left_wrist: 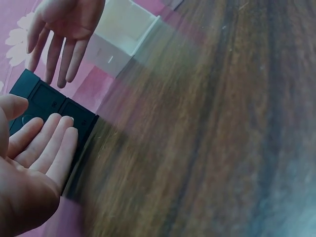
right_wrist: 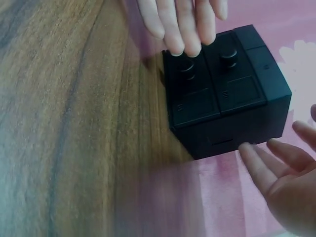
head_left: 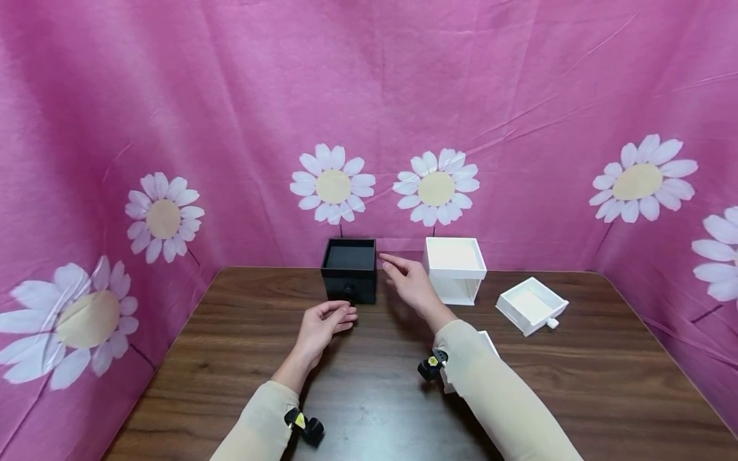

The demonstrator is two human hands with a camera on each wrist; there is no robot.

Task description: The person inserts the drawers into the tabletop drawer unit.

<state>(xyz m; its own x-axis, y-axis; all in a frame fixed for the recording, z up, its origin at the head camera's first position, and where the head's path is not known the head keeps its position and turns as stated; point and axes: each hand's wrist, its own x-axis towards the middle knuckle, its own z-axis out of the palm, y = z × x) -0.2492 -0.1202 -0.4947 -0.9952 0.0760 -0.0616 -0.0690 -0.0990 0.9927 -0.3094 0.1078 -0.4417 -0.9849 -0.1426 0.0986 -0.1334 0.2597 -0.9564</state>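
A small black box with two knobbed drawers (head_left: 363, 286) stands at the back of the table, both drawers flush in its front. Just before its lower front is my left hand (head_left: 318, 328), fingers extended, with nothing held. To the box's right side reaches my right hand (head_left: 414, 286), also holding nothing, its fingers loosely straight. In the right wrist view an index fingertip lies close to the side wall of the black box (right_wrist: 232, 131); I cannot tell whether it touches. The left wrist view shows the left fingers (left_wrist: 61, 153) in front of the black drawer fronts (left_wrist: 49, 98).
A white box (head_left: 455, 256), its front open below the top, stands right of the black one. Farther right sits a loose white drawer (head_left: 533, 305) with a round knob. Another white piece (head_left: 489, 344) is partly hidden under the right sleeve. Pink flowered cloth (head_left: 369, 96) hangs behind.
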